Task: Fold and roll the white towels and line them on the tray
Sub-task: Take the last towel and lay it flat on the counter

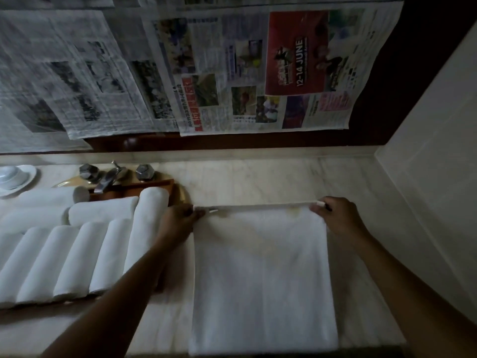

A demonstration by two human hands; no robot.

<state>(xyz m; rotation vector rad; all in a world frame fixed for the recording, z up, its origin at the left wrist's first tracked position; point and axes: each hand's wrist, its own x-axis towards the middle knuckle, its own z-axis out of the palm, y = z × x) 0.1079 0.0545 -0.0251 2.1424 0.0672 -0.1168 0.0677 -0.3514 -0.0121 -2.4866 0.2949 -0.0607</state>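
Left hand point(178, 220): pinches the far left corner of the flat towel point(263, 280), fingers curled on the hem.
Right hand point(335, 215): pinches the far right corner the same way; the far hem runs taut between both hands.
Flat towel: white, folded to a long rectangle, lying on the marble counter point(258, 177) from the hands to the near edge.
Rolled towels point(72, 259): white, in a side-by-side row just left of the left forearm, with more rolls crosswise behind them.
Tray point(134, 184): brown wood, only its far rim showing behind the rolls.
Faucet point(107, 178): metal, between two knobs, behind the tray.
White dish point(15, 177): far left on the counter.
Newspapers point(232, 73): sheets covering the back wall.
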